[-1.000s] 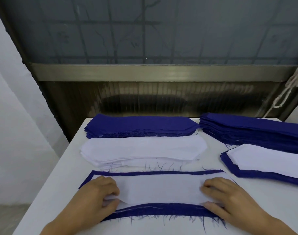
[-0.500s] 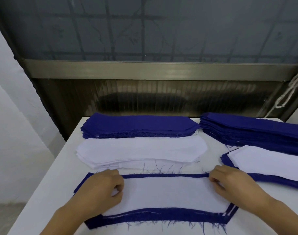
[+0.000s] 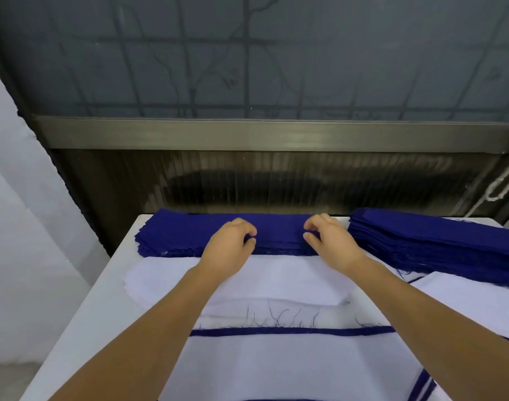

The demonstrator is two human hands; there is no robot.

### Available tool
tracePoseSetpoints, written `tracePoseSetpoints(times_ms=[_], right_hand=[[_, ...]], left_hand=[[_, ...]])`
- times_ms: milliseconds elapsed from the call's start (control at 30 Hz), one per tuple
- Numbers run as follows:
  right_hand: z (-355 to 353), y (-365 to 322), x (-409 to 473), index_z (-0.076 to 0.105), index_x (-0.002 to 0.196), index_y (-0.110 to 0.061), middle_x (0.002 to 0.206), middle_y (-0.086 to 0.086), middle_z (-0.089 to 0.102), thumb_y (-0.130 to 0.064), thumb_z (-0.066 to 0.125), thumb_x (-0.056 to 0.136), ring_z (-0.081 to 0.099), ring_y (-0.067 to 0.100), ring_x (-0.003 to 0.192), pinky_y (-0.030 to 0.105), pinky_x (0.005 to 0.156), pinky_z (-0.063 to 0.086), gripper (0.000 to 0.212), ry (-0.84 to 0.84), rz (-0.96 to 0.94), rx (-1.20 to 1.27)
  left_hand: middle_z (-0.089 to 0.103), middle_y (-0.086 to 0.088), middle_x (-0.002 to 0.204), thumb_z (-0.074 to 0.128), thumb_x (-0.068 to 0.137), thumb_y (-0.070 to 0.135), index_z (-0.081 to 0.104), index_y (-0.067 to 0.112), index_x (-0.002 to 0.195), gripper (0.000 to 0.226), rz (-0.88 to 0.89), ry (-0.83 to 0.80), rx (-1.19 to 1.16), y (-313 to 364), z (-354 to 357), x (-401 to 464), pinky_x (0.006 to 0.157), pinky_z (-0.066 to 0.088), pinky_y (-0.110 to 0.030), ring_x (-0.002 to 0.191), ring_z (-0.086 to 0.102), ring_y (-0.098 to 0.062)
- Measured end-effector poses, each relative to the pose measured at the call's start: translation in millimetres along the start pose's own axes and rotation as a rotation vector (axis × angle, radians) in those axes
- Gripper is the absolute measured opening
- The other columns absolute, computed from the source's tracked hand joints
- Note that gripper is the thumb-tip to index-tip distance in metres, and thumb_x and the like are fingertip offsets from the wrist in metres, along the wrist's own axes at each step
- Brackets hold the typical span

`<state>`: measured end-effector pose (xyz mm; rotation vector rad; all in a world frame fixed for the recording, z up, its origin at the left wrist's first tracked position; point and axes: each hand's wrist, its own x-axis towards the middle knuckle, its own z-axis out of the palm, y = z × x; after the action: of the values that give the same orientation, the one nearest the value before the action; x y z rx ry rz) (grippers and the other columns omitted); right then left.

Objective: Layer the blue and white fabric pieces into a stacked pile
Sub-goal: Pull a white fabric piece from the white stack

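The head view shows both arms stretched over the white stack (image 3: 276,280) to the blue stack (image 3: 178,235), which lies just behind it at the far edge of the table (image 3: 102,311). The left hand (image 3: 228,246) and right hand (image 3: 331,241) each have thumb and fingers curled together, pinching the top blue cloth of that stack. In front of the white stack lies the layered pile (image 3: 290,360), white on blue, and to the right of the white stack are a second blue stack (image 3: 438,241) and another layered pile (image 3: 473,296).
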<state>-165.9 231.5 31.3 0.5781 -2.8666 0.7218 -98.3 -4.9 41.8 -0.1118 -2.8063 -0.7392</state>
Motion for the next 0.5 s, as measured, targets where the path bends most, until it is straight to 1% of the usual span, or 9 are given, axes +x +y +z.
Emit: tracePoseSetpoints(times_ms=[100,200,367,500], right_hand=[[8,8,16,0.056,0.109,-0.027,0.11,-0.007,0.052,-0.032,0.059,0.094,0.051,0.011,0.1,0.025,0.087,0.047,0.015,-0.109,0.033,-0.026],[11,12,22,0.055,0.098,-0.03,0.104,-0.009,0.051,-0.033,0.061,0.093,0.052,0.011,0.097,0.026,0.085,0.049,0.009,-0.147,0.033,-0.022],[12,13,31,0.056,0.092,-0.026,0.1,-0.007,0.053,-0.031,0.057,0.096,0.053,0.012,0.093,0.027,0.083,0.048,0.006,-0.168,0.027,-0.028],[14,13,42,0.055,0.087,-0.019,0.093,-0.001,0.055,-0.03,0.047,0.101,0.054,0.016,0.086,0.025,0.076,0.04,0.02,-0.208,0.033,-0.059]], left_hand=[[0.057,0.003,0.124,0.057,0.096,0.024,0.06,0.019,0.122,0.027,-0.083,-0.08,-0.05,-7,7,17,0.094,0.046,-0.025,0.108,0.054,-0.012],[0.056,0.003,0.121,0.064,0.091,0.028,0.063,0.019,0.118,0.028,-0.109,-0.135,-0.08,-12,12,27,0.099,0.047,-0.034,0.11,0.052,-0.014],[0.053,0.005,0.115,0.073,0.084,0.03,0.065,0.023,0.113,0.031,-0.145,-0.197,-0.12,-15,14,40,0.097,0.049,-0.036,0.106,0.052,-0.014],[0.054,0.007,0.112,0.074,0.081,0.038,0.065,0.023,0.112,0.035,-0.17,-0.191,-0.143,-16,16,45,0.092,0.051,-0.034,0.101,0.054,-0.012]])
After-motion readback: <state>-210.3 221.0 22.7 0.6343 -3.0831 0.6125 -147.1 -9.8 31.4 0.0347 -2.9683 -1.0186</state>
